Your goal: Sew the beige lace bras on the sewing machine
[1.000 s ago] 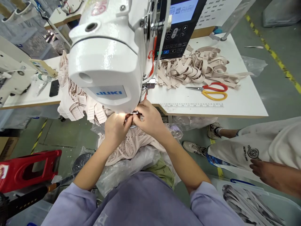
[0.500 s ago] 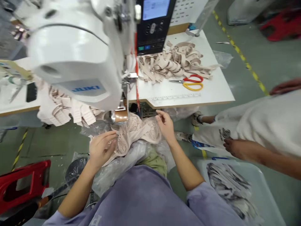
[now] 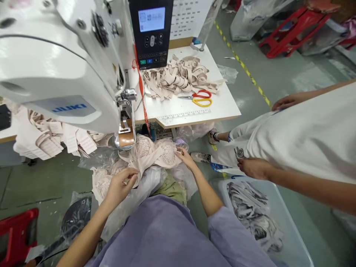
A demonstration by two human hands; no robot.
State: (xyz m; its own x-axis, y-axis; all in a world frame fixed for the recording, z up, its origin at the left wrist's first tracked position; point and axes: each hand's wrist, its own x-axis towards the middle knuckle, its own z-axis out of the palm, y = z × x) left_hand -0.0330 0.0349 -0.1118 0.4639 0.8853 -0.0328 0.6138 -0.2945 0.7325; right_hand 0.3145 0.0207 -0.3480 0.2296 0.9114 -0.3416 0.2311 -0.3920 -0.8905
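A beige lace bra (image 3: 143, 152) lies over my lap on clear plastic, just below the sewing machine's (image 3: 125, 129) needle area. My left hand (image 3: 121, 185) is at its near left side, thumb and fingertips closing on the fabric edge. On the right cup's outer edge, my right hand (image 3: 185, 157) pinches the lace between thumb and fingers. More beige lace (image 3: 101, 181) spreads beneath and left of my left hand. Green cloth (image 3: 171, 189) shows under the plastic at my waist.
Beige straps (image 3: 183, 74), red-and-yellow scissors (image 3: 201, 98) and a ruler (image 3: 183, 115) lie on the white table (image 3: 222, 107). Labelled beige pieces (image 3: 58, 135) hang at left. A person (image 3: 292, 137) stands at right beside a bin (image 3: 294, 226) of grey straps. A red stool (image 3: 19, 233) stands lower left.
The view has swung right, so the machine and table sit further left. Both hands stay at the bra; the right hand's fingers have come down onto the cup edge. More lace shows at left.
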